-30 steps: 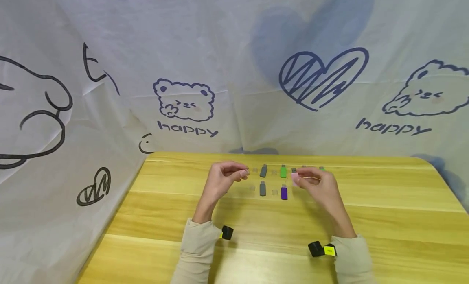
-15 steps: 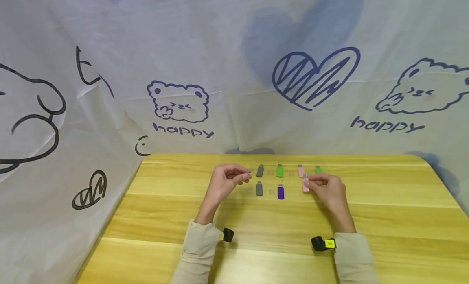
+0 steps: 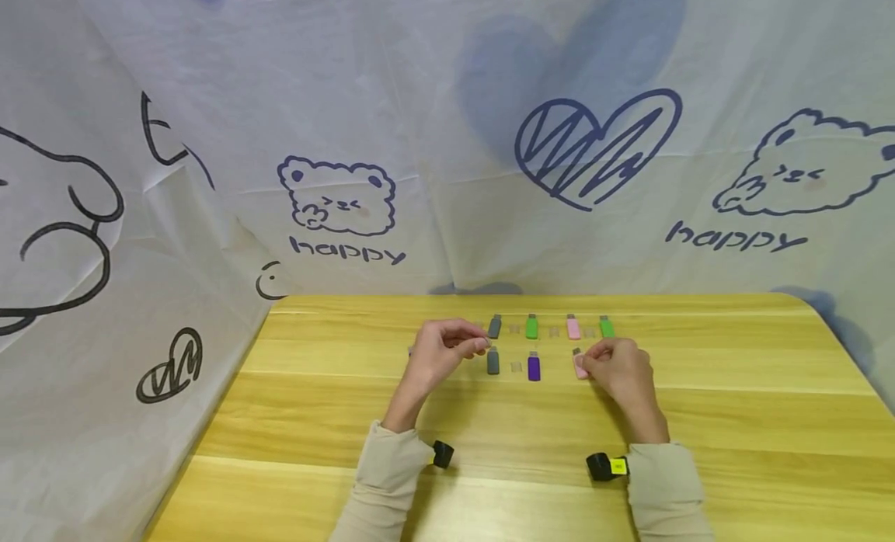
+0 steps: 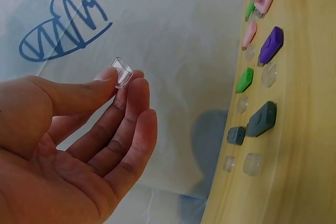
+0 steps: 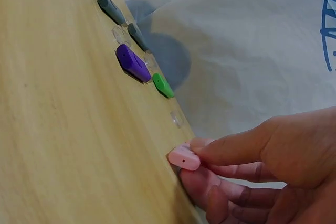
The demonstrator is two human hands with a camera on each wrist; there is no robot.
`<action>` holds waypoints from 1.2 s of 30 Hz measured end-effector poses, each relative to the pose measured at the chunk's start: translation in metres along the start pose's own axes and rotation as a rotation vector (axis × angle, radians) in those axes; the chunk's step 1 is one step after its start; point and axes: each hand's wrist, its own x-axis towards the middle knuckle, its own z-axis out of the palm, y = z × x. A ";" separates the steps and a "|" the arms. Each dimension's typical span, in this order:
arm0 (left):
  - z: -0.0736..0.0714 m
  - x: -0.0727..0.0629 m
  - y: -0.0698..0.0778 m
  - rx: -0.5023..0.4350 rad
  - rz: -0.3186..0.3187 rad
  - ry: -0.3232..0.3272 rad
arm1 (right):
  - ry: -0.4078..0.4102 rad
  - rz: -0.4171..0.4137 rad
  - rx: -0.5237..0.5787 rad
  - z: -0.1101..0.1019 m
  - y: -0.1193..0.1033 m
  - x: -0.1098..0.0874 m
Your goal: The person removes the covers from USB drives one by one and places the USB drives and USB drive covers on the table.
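Between thumb and fingertips my left hand (image 3: 444,356) pinches a small clear USB cap (image 4: 122,73), held up above the table near the grey sticks in the head view. My right hand (image 3: 625,371) pinches a pink USB stick (image 3: 579,365) by its side, low over the table to the right of a purple USB stick (image 3: 534,366). Its metal plug points toward the back; in the right wrist view the rounded pink end (image 5: 185,160) faces the camera. Part of the stick is covered by the thumb.
Behind lies a row with a grey stick (image 3: 495,327), a green stick (image 3: 532,327), another pink stick (image 3: 572,327) and a second green one (image 3: 606,326). Another grey stick (image 3: 492,362) is in front. Clear caps (image 3: 516,366) lie between them. A printed cloth (image 3: 447,216) hangs behind the table.
My right hand has brought the pink stick from near the back row toward me, into line with the purple one. My left hand has shifted a little right and nearer, still pinching the cap.
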 end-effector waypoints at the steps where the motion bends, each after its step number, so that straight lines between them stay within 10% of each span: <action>1: 0.002 0.000 0.000 0.002 0.004 -0.009 | -0.008 0.005 -0.006 -0.001 -0.001 0.000; 19: 0.056 0.008 -0.006 0.111 0.021 -0.104 | -0.006 -0.040 -0.057 -0.017 -0.003 -0.007; 36: 0.114 0.055 -0.005 0.598 0.062 -0.239 | 0.030 0.084 0.184 -0.082 0.051 -0.012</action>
